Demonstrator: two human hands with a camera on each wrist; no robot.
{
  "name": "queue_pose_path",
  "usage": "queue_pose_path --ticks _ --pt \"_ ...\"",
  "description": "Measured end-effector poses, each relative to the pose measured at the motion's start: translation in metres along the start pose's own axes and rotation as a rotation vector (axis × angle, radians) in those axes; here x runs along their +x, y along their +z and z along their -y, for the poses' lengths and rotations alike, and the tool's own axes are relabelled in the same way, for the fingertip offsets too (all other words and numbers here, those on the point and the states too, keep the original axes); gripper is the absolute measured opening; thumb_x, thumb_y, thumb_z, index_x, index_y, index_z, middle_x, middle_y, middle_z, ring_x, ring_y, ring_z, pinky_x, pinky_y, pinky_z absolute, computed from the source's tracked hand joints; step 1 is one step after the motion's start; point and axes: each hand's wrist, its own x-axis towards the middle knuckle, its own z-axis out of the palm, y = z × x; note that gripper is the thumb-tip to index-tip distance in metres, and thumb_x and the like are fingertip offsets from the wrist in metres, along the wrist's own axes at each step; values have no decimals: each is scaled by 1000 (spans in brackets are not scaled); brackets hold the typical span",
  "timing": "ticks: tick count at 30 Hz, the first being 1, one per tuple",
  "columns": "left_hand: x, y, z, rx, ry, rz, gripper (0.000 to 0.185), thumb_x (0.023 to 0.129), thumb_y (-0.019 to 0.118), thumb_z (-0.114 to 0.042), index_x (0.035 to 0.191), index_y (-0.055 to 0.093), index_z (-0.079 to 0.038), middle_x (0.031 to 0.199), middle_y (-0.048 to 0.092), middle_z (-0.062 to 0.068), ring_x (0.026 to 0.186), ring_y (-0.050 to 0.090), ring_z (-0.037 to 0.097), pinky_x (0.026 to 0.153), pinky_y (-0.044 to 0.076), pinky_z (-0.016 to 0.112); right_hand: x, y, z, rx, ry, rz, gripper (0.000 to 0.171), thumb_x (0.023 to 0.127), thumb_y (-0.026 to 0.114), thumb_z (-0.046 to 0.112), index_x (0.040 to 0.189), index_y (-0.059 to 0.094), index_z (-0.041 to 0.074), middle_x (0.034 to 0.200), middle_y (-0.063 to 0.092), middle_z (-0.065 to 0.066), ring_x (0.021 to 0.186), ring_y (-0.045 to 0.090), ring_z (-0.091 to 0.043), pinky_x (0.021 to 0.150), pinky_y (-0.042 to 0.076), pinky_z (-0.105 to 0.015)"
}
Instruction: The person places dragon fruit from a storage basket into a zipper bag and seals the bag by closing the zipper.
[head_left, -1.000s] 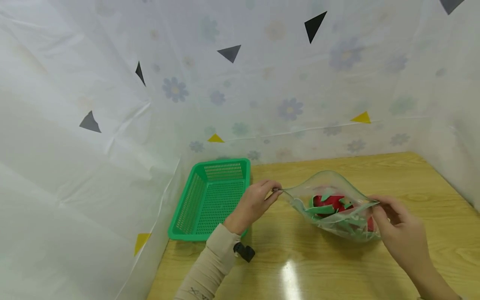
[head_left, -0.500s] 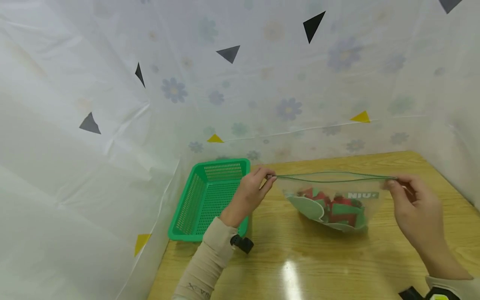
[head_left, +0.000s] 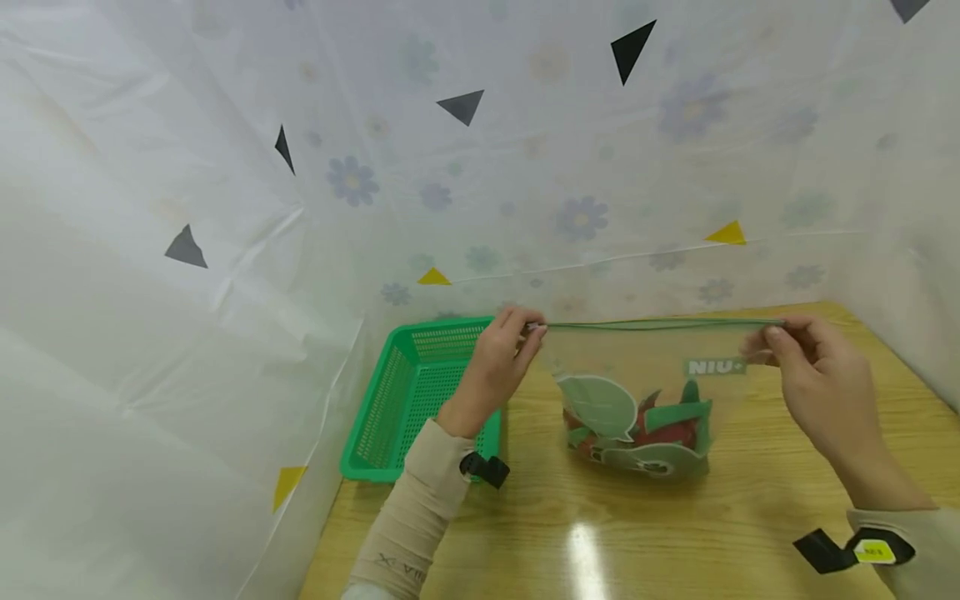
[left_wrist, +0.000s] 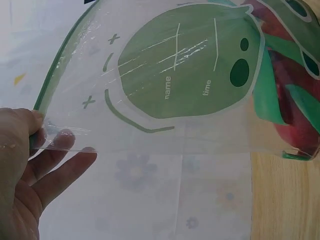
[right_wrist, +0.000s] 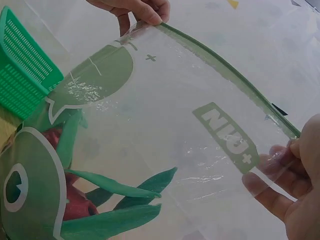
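we pinch the zip bag (head_left: 645, 392) taut between our left hand (head_left: 498, 367) and right hand (head_left: 813, 387); its seal looks closed, red-and-green contents hanging below, just above the table (head_left: 675, 533).

2 hands: left hand (head_left: 495, 367), right hand (head_left: 813, 379). 1 clear zip bag (head_left: 645, 392). 1 green basket (head_left: 408, 400). 1 wooden table (head_left: 750, 517).
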Motion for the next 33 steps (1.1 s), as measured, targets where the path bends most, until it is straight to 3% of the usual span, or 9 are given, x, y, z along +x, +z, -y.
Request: queue_pose_path --ticks 4,8,16,22,29,33 --pt "5 0 5 -53 -45 -15 14 102 54 -13 110 60 -3 98 58 9 83 64 14 75 53 12 10 2 -2 -17 28 41 22 105 48 22 118 58 9 97 65 12 81 65 7 75 48 -3" --pt "9 0 9 -81 -59 -32 16 100 57 -14 108 64 -3 97 62 10 80 66 14 74 53 12 20 2 -6 -29 44 59 24 105 47 23 120 57 8 95 64 17 80 63 11 73 47 -3" --pt "11 -12 4 -127 -67 2 17 99 58 -15 106 67 -3 91 65 8 72 63 10 69 52 14 26 -1 -5 86 43 85 16 103 50 13 116 57 6 94 65 15 79 66 5 70 53 -9" --pt "15 -16 2 -159 -90 -2 17 100 57 -16 107 67 -4 86 64 6 68 61 7 67 52 17 29 -2 -1 92 66 98 17 103 51 15 115 58 5 94 65 10 78 66 2 68 55 -13" --pt "20 -15 4 -235 -188 31 22 99 58 -11 119 64 -2 92 65 8 75 64 12 72 56 17 37 0 -6 63 63 81 17 104 50 15 115 57 5 94 64 13 78 65 4 70 54 -10" --pt "21 -13 7 -198 -250 31 18 98 61 -16 112 66 -5 92 68 6 77 64 11 71 55 15 40 0 -10 43 66 81 17 104 49 14 115 57 5 93 63 16 78 65 6 70 53 -9"
